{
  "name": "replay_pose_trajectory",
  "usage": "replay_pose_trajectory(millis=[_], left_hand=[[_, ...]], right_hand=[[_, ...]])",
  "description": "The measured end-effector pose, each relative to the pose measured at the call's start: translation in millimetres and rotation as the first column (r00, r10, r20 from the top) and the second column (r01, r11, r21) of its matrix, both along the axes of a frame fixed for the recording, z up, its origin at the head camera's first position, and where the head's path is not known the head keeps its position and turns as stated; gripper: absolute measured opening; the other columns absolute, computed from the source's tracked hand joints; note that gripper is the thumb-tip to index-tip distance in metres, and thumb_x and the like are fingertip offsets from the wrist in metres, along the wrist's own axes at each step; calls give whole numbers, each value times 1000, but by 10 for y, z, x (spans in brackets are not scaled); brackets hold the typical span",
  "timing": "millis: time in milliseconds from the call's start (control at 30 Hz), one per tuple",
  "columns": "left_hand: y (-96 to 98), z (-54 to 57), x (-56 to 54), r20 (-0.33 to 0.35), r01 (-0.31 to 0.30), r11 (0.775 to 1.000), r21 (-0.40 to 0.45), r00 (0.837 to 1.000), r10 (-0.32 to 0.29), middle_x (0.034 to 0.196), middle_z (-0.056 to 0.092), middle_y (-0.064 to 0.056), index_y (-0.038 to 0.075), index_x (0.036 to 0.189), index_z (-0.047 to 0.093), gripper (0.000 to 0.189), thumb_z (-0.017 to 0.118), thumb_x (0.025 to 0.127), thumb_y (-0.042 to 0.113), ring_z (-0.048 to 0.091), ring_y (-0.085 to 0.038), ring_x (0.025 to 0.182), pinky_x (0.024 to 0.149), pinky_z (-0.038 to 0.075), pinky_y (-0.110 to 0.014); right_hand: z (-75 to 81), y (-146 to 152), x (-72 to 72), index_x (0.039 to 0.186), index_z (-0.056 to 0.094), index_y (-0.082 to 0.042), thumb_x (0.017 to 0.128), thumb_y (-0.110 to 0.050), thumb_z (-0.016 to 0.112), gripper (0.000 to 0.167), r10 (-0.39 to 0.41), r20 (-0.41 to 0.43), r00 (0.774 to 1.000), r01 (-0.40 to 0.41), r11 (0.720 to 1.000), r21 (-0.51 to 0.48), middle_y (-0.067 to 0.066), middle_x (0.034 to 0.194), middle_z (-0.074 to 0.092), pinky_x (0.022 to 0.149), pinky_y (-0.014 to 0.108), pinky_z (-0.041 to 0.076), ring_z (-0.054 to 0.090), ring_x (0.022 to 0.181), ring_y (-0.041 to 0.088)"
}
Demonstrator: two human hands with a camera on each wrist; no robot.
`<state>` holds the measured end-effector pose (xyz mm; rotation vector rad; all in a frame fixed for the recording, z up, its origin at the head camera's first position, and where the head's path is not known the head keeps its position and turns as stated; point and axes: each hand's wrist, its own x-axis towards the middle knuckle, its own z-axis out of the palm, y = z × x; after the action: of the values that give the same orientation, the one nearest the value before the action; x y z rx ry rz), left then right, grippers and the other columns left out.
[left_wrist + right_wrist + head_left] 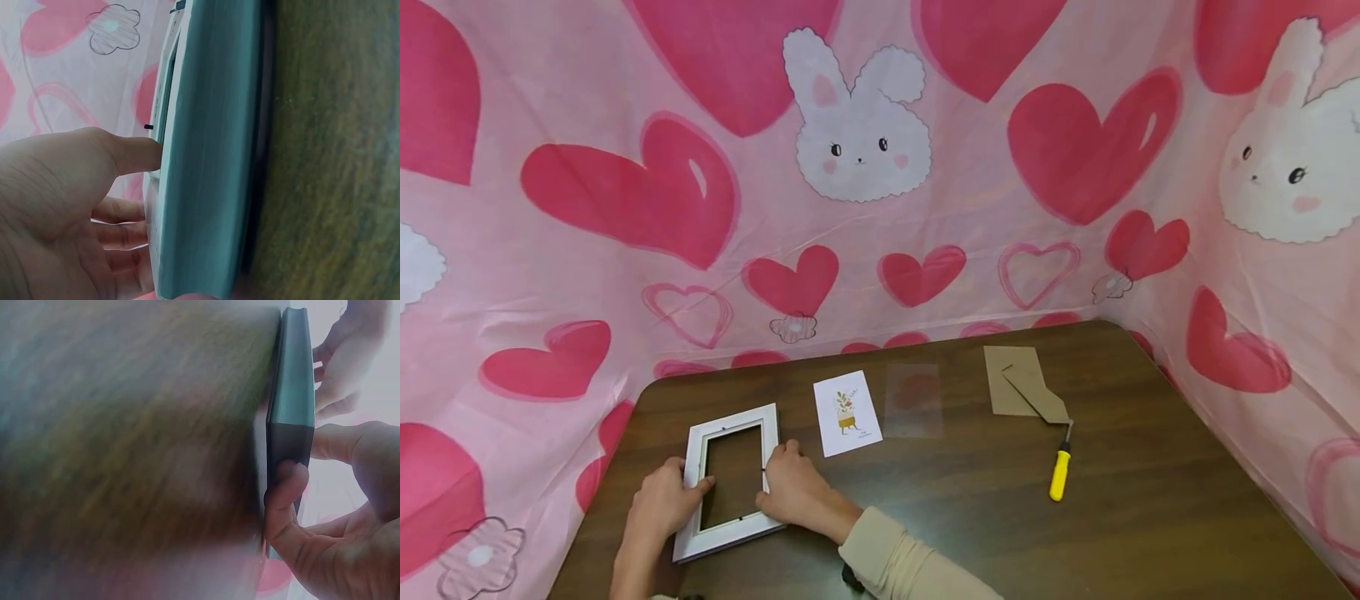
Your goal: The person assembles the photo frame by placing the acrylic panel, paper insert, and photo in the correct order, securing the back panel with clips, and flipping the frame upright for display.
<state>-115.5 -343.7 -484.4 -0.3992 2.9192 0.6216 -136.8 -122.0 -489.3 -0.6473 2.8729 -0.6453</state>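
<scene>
White and empty in the middle, the picture frame (733, 422) is at the left part of the desk (955, 517) — dark wood shows straight through its opening. Both hands are on it. The left grip (660, 500) is closed over the left side, thumb hooked on the inner edge; the right grip (801, 487) is closed on the opposite side, fingers bent round the outer edge. Whether the frame lies quite flat, I can't tell.

By my reading, the frame stands fully apart and nothing is fitted yet. Small black tabs (741, 518) show round the opening, holding nothing. The illustrated card (847, 414) lies to the right, a clear sheet (913, 400) just beyond it, and the brown backing board (1011, 383) farther off, a yellow-handled screwdriver (1060, 477) near it. All three pieces — card, sheet, board — remain to be put in, I'd judge.
</scene>
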Motion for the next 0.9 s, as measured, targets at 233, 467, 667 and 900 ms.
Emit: replay_pose_trajectory(millis=[233, 467, 667, 900], left_hand=[[19, 2, -1, -6, 5, 1000, 1, 1000, -5, 103, 68, -32, -16, 127, 52, 66, 75, 93, 36, 67, -42, 84, 76, 55, -59], [80, 26, -21, -27, 16, 1000, -1, 1000, -16, 104, 68, -32, -16, 127, 52, 65, 74, 94, 36, 67, -44, 87, 78, 54, -60], [201, 53, -29, -51, 22, 1000, 4, 998, -22, 104, 70, -31, -16, 125, 54, 64, 74, 93, 36, 68, -42, 88, 80, 54, -61], [361, 88, -34, -107, 37, 999, 8, 994, -36, 103, 71, -30, -16, 122, 56, 61, 75, 92, 33, 69, -40, 89, 81, 55, -60]], right_hand=[[35, 37, -4, 117, 63, 2, 86, -37, 81, 54, -1, 12, 1000, 2, 1000, -8, 10, 103, 60, 67, 27, 56, 67, 71, 22], [51, 119, -24, 115, 63, 2, 86, -38, 82, 53, -14, 4, 1000, 14, 999, -30, 10, 102, 59, 68, 27, 54, 64, 71, 21], [82, 245, -21, 114, 64, 4, 84, -36, 83, 53, -21, -12, 1000, 21, 999, -41, 11, 100, 59, 68, 27, 54, 63, 70, 22], [152, 428, -45, 115, 67, 4, 84, -36, 84, 53, -10, 7, 1000, 10, 999, -53, 13, 108, 63, 73, 31, 55, 62, 74, 24]])
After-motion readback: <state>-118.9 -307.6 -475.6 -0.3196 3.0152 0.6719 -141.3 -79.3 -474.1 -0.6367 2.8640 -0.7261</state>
